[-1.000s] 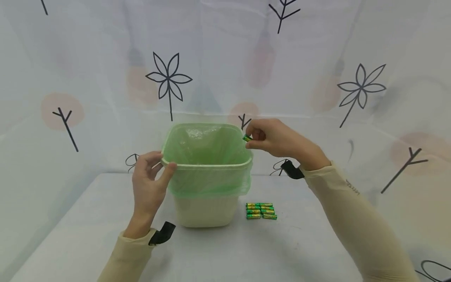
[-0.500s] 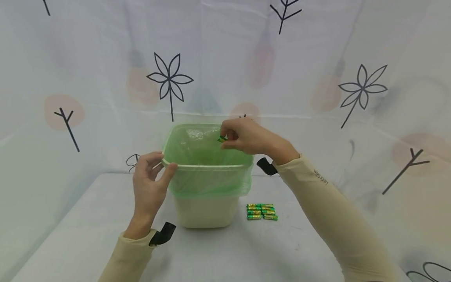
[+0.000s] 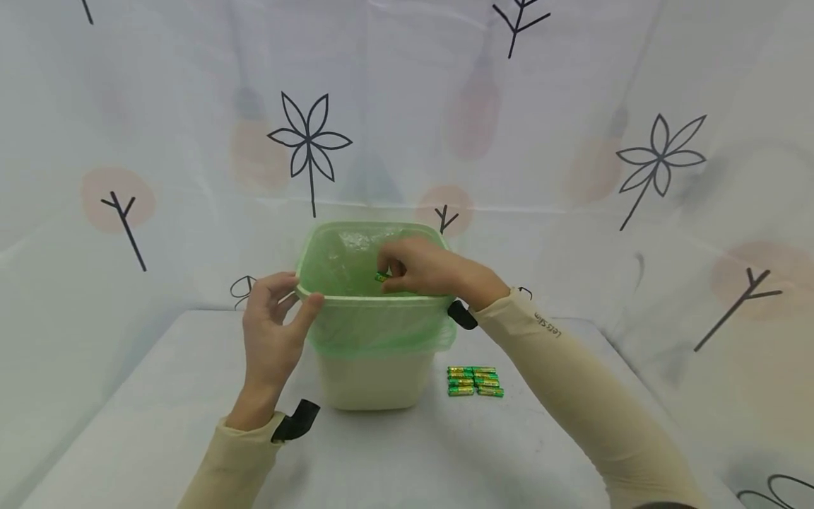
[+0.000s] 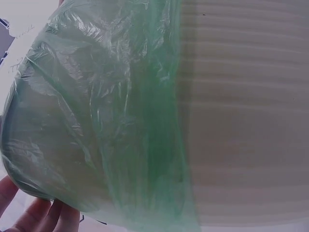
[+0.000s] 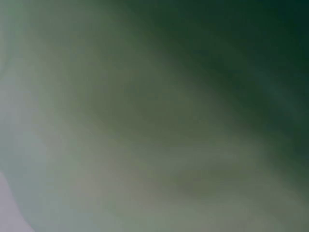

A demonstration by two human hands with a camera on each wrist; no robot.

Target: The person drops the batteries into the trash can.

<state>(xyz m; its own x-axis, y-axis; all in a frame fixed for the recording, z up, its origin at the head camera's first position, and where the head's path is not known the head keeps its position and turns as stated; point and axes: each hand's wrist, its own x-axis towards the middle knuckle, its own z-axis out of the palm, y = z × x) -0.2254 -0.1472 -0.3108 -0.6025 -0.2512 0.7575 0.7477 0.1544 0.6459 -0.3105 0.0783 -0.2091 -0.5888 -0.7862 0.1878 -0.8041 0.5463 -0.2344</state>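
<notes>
A pale trash can stands upright, lined with a green plastic bag folded over its rim. My left hand grips the rim at the near left corner, thumb on the front side. Within the mouth of the can, my right hand pinches a small green and gold battery between thumb and fingers. Only the battery's end shows; the rest is hidden in the hand. Everything in the right wrist view is blurred green. The bottom of the can is out of sight.
Several green and gold batteries lie in two neat columns on the white table, right of the can. Behind the table hangs a white cloth printed with plants.
My right hand has moved left over the rim and lowered into the can's mouth with the battery. My left hand has kept its hold on the rim.
</notes>
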